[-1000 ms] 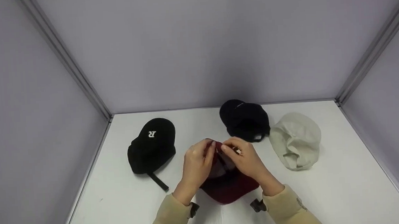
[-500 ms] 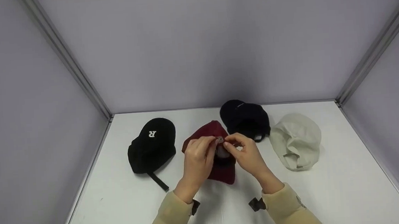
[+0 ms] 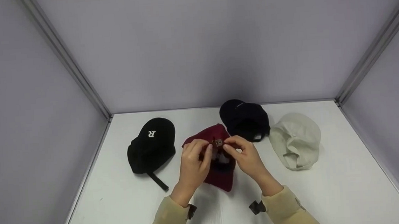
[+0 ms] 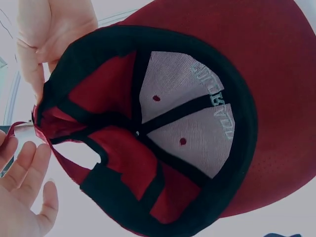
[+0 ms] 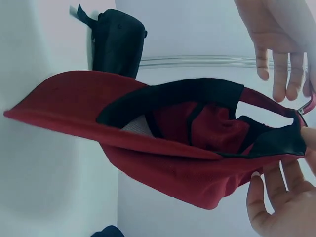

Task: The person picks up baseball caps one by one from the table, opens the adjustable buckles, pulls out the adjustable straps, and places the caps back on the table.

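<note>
Between my hands a dark red baseball cap (image 3: pixel 220 181) is held up, its inside with dark bands and pale front panels showing in the left wrist view. A small metal buckle (image 3: pixel 219 143) sits at its back strap. My left hand (image 3: pixel 194 161) pinches the end of the thin red strap (image 5: pixel 311 104) on the left of the buckle. With thumb and fingers my right hand (image 3: pixel 246 154) grips the back edge of the cap, just right of the buckle. The brim (image 4: pixel 281 98) points down toward me in the head view.
On the white table (image 3: pixel 122 208), a black cap (image 3: pixel 152 147) with a white R and a loose strap lies at left. A navy cap (image 3: pixel 245 119) rests behind the hands, next to a crumpled cream cap (image 3: pixel 296 142) at right. Grey walls (image 3: pixel 195 49) enclose the table.
The red cap has turned so its brim appears narrower and its crown shows left of the hands. The buckle has come into view, and the left hand has shifted slightly left of it.
</note>
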